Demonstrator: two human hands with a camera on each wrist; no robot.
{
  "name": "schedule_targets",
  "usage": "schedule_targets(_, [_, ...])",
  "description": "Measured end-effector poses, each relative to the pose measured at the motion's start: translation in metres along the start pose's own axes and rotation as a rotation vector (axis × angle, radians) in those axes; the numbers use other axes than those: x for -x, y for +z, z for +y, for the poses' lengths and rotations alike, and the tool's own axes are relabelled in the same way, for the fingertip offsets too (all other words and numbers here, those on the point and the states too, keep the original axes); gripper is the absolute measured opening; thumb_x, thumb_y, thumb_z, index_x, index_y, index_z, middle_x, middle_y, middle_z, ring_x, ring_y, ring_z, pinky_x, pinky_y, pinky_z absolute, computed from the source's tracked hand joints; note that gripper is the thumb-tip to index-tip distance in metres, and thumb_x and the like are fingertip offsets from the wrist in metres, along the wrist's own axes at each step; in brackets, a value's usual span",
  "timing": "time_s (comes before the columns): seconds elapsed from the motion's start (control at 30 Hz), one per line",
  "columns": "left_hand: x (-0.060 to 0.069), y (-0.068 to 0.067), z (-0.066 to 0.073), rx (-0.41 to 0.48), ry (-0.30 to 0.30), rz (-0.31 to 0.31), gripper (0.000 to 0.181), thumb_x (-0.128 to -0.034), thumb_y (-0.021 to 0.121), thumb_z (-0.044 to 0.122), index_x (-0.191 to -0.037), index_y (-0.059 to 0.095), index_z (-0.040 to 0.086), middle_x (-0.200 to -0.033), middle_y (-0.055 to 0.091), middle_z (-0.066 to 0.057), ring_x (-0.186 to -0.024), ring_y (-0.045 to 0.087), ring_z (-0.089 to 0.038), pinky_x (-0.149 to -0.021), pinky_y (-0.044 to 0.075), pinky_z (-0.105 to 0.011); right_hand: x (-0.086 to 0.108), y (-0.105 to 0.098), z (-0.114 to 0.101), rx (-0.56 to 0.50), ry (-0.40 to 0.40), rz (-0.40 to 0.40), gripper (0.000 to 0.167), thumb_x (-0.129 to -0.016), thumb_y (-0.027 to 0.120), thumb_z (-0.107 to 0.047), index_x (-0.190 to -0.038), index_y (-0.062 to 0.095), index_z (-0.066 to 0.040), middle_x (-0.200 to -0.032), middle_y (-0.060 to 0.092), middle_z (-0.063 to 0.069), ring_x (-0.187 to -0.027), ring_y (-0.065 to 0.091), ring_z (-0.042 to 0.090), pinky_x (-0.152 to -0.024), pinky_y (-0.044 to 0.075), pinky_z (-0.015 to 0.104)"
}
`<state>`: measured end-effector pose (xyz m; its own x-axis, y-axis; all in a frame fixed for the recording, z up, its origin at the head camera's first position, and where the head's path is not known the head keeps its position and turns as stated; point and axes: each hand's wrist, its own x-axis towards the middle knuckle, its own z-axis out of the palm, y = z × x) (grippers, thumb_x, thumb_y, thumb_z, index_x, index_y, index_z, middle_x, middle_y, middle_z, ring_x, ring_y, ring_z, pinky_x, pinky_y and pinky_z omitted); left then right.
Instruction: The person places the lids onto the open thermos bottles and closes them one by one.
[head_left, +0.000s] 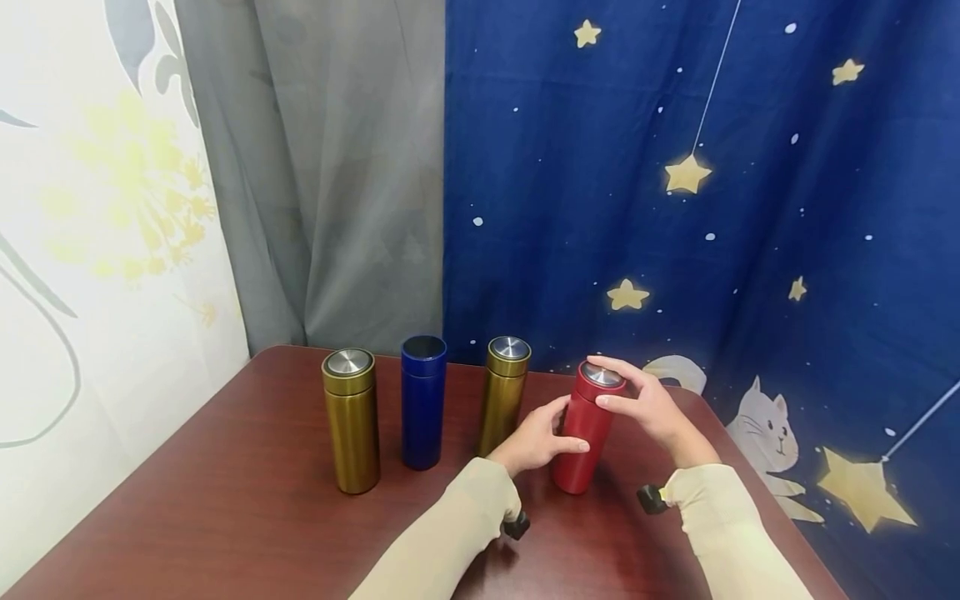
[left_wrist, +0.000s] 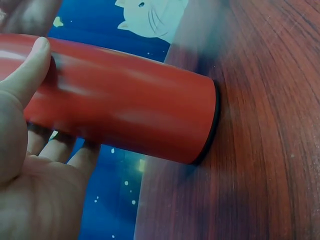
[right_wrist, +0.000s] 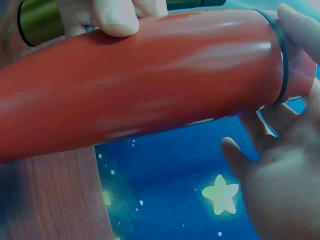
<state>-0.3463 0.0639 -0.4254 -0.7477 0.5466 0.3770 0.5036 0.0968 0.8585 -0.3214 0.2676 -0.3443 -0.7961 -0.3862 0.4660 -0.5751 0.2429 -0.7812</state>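
A red thermos bottle [head_left: 582, 471] with a shiny silver-topped lid [head_left: 602, 377] stands on the table between both hands. My left hand [head_left: 536, 437] holds it round the middle, thumb on the near side and fingers behind. At the top, my right hand [head_left: 662, 410] grips the lid, thumb in front and fingers over the far edge. A dark seam [right_wrist: 283, 55] between lid and body shows in the right wrist view. In the left wrist view the black-rimmed base [left_wrist: 214, 122] meets the tabletop, though exact contact is hard to tell.
Just left of the red bottle stands a gold bottle [head_left: 504, 404], partly behind the left hand. Farther left are a blue bottle [head_left: 423, 408] and another gold bottle [head_left: 352, 437]. The dark red table [head_left: 247, 483] ends against a grey curtain [head_left: 367, 208] and a blue star-print curtain [head_left: 555, 208].
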Motion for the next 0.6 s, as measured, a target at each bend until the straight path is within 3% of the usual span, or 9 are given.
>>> schedule_targets(0.13, [0.000, 0.002, 0.001, -0.020, 0.006, 0.029, 0.068, -0.0833, 0.079, 0.018, -0.142, 0.046, 0.012, -0.120, 0.065, -0.002, -0.106, 0.063, -0.010, -0.088, 0.050, -0.024, 0.000, 0.002, -0.001, 0.092, 0.009, 0.061, 0.056, -0.086, 0.072, -0.007, -0.139, 0.054, -0.009, -0.130, 0.059, 0.015, -0.115, 0.057, 0.020, -0.091, 0.050, 0.034])
schedule_targets(0.2, [0.001, 0.003, 0.001, -0.043, 0.011, 0.055, 0.068, -0.0825, 0.079, 0.019, -0.142, 0.047, 0.012, -0.118, 0.066, -0.001, -0.104, 0.064, -0.010, -0.087, 0.051, -0.024, 0.000, 0.005, -0.002, 0.176, 0.010, 0.111, 0.056, -0.084, 0.075, -0.012, -0.137, 0.057, -0.013, -0.130, 0.059, 0.012, -0.118, 0.054, 0.023, -0.096, 0.047, 0.043])
schedule_targets(0.3, [0.002, 0.005, 0.003, -0.088, 0.010, 0.100, 0.069, -0.0817, 0.080, 0.022, -0.142, 0.048, 0.013, -0.117, 0.067, 0.000, -0.102, 0.065, -0.009, -0.086, 0.051, -0.024, 0.001, 0.011, -0.004, 0.304, 0.014, 0.202, 0.057, -0.081, 0.080, -0.020, -0.135, 0.060, -0.018, -0.126, 0.061, 0.011, -0.115, 0.051, 0.027, -0.093, 0.045, 0.054])
schedule_targets(0.47, [0.005, 0.009, 0.005, -0.139, -0.010, 0.147, 0.069, -0.0815, 0.081, 0.026, -0.142, 0.049, 0.015, -0.117, 0.067, 0.002, -0.102, 0.064, -0.010, -0.086, 0.051, -0.024, 0.004, 0.022, -0.007, 0.451, 0.014, 0.342, 0.060, -0.075, 0.085, -0.029, -0.130, 0.064, -0.019, -0.114, 0.060, 0.012, -0.102, 0.049, 0.024, -0.079, 0.049, 0.051])
schedule_targets(0.6, [0.006, 0.012, 0.006, -0.151, -0.027, 0.161, 0.070, -0.0814, 0.081, 0.028, -0.142, 0.049, 0.015, -0.117, 0.067, 0.002, -0.102, 0.065, -0.010, -0.085, 0.051, -0.024, 0.005, 0.029, -0.006, 0.492, 0.001, 0.399, 0.059, -0.075, 0.084, -0.030, -0.129, 0.063, -0.016, -0.116, 0.061, 0.011, -0.105, 0.047, 0.025, -0.079, 0.050, 0.050])
